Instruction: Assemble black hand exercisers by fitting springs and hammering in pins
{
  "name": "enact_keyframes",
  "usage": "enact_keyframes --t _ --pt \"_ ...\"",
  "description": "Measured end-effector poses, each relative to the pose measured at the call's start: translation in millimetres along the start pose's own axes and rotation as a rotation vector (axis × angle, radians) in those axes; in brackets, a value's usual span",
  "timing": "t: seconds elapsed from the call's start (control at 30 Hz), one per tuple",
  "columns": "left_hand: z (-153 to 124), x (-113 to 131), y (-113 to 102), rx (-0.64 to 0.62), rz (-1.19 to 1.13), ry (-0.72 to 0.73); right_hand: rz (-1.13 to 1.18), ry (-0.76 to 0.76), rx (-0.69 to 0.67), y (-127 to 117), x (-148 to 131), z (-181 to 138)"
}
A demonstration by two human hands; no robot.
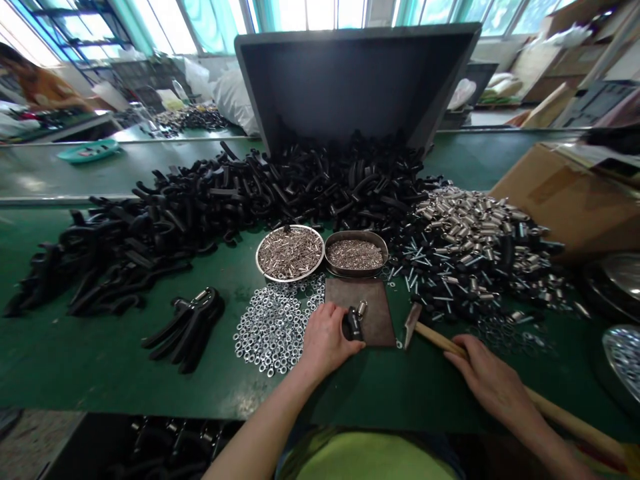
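My left hand [326,339] is closed around a black plastic handle part [355,325], pressing it on the dark metal plate [381,321]. A small coil spring [361,308] shows at the part's far end. In my right hand [489,377] is a hammer [436,336], gripped by its wooden handle; the head rests just right of the plate, low by the table. Loose metal washers [273,328] lie in a heap left of the plate. Behind it stand a round dish [259,261] of metal pins and an oval tin [356,271] of small metal pieces.
Black handles [210,200] are piled across the back before a tipped grey bin [360,87]. Springs [465,220] and black-headed screws [440,290] are heaped right, near a cardboard box [570,193]. Assembled hand grips [187,327] lie left. Another person [47,87] sits far left.
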State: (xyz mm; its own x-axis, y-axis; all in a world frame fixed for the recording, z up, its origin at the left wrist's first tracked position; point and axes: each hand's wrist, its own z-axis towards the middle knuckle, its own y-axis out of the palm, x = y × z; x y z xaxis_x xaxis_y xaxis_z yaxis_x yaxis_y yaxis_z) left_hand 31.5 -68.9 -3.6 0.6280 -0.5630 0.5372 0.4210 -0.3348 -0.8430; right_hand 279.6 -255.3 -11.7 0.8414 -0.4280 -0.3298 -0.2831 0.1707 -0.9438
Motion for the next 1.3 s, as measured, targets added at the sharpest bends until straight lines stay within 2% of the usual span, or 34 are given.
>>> enact_keyframes --t 0.07,0.17,0.23,0.3,0.37,0.43,0.53,0.6,0.73,0.8,0.9,0.93,1.0,1.07,1.13,1.23,1.3 --pt "0.3 0.0 -0.1 -0.003 0.000 -0.004 0.112 -0.013 -0.022 -11.2 -26.7 5.8" --pt "0.1 -0.2 0.7 0.001 -0.003 -0.004 0.318 -0.196 0.000 -22.3 -72.8 17.7" --pt "0.0 -0.4 1.5 0.008 -0.004 -0.002 0.335 -0.310 0.041 -19.4 -93.3 24.4" --pt "0.0 -0.5 2.1 0.014 0.000 -0.002 0.267 -0.366 0.007 -13.6 -103.7 29.2" --pt "0.0 -0.7 2.6 0.016 0.000 -0.005 0.218 -0.374 -0.060 -13.5 -108.1 30.7" --pt "-0.1 -0.8 2.8 0.019 -0.008 -0.009 0.255 -0.368 -0.037 -20.8 -110.6 28.2" --pt "-0.2 -0.5 2.1 0.020 -0.016 -0.012 0.371 -0.361 0.203 -28.7 -110.9 21.5" --pt "0.0 0.2 1.1 0.017 -0.015 -0.008 0.337 -0.374 0.258 -22.8 -107.5 20.4" --pt "0.2 1.2 0.5 0.015 0.001 -0.006 0.140 -0.364 -0.043 -5.9 -100.5 28.0" --pt "0.2 0.5 1.6 0.020 0.007 -0.003 0.169 -0.338 -0.040 -6.7 -101.1 30.0" --pt "0.1 -0.8 3.3 0.033 0.008 0.000 0.273 -0.351 0.141 -9.6 -104.3 27.5" --pt "0.1 -1.0 3.4 0.034 0.009 0.001 0.272 -0.371 0.165 -8.3 -104.9 26.6" --pt "0.5 -0.6 2.9 0.034 0.013 0.000 0.189 -0.394 0.105 -3.5 -105.0 26.6" --pt "1.0 0.2 2.1 0.024 0.017 0.002 0.097 -0.385 -0.033 -2.1 -105.2 28.8" --pt "1.3 0.7 1.8 0.022 0.016 0.006 0.107 -0.364 -0.067 -9.0 -106.8 30.6" --pt "1.2 0.5 2.4 0.026 0.023 0.002 0.266 -0.359 0.128 -24.9 -109.6 29.0" --pt "0.9 0.5 2.6 0.026 0.031 -0.008 0.313 -0.368 0.248 -26.7 -109.1 27.1"
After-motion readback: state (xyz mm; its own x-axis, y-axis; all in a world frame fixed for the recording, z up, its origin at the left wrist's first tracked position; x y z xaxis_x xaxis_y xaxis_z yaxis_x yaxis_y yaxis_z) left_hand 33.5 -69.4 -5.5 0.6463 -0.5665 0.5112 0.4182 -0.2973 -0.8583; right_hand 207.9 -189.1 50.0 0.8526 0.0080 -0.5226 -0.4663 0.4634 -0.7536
